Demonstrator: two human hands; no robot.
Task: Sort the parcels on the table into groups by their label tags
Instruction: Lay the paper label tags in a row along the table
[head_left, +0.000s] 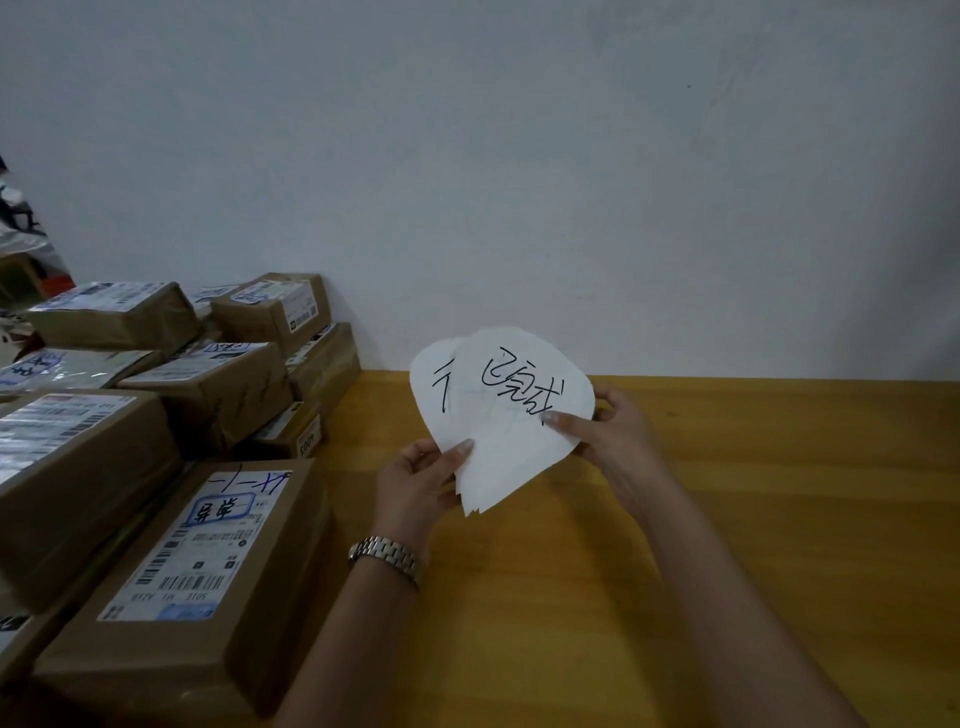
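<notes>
Several brown cardboard parcels with white shipping labels are stacked on the left of the table; the nearest parcel (192, 571) carries a blue stamped tag and handwriting. Behind it sit a large parcel (72, 467), a middle parcel (218, 384) and a back parcel (275, 306) against the wall. Above the table's middle I hold a fan of white paper sheets (509, 415) with black handwritten characters. My left hand (421, 483) pinches their lower left edge; my right hand (613, 426) grips the right edge, thumb on the top sheet.
The yellow wooden table (727, 519) stretches to the right and toward me. A plain white wall (519, 182) rises directly behind it. A metal watch (387, 556) is on my left wrist. Dark clutter (21, 244) shows at the far left edge.
</notes>
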